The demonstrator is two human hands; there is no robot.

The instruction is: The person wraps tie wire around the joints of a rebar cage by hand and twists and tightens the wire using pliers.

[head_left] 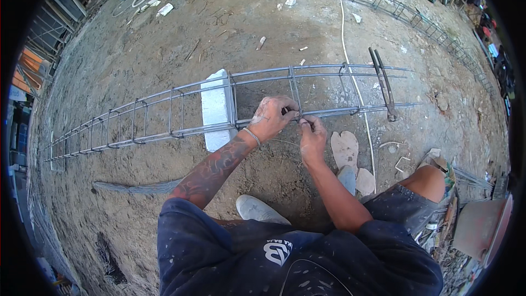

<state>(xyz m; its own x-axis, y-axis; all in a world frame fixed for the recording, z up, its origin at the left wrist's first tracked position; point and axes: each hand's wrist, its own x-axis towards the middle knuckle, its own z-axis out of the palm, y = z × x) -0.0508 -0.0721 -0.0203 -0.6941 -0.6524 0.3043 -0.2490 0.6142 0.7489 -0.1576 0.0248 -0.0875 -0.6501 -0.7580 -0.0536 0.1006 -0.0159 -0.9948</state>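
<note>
Head view looks down at your two hands meeting on a long rebar cage [181, 111], a ladder-like frame of grey steel bars tied with square stirrups, lying on its side across the dirt ground [164, 49]. Your left hand [272, 116] is curled around the near bar of the cage, fingers closed over it right where one stirrup [295, 90] crosses. Your right hand [312, 137] sits just beside it, touching, with thumb and fingers pinched on a thin tie wire [285, 142] at that same joint (the strand is fine, so how it wraps the bar cannot be told). The bars look dull grey and slightly rusty, and the cage bends in the picture only through the lens.

Under the cage, just left of your hands, a white block [215, 111] props it off the ground. Leaning on the cage to the right of your hands is a pair of long-handled pincers [383, 85]. A white cord [350, 71] runs over the ground and passes across the cage near those pincers. Below the cage, on your near side, lies a bundle of thin wires [137, 187]. Beyond the cage, towards the far right, a second rebar cage [405, 16] lies on the same dry, compacted dirt, scattered with white scraps.
</note>
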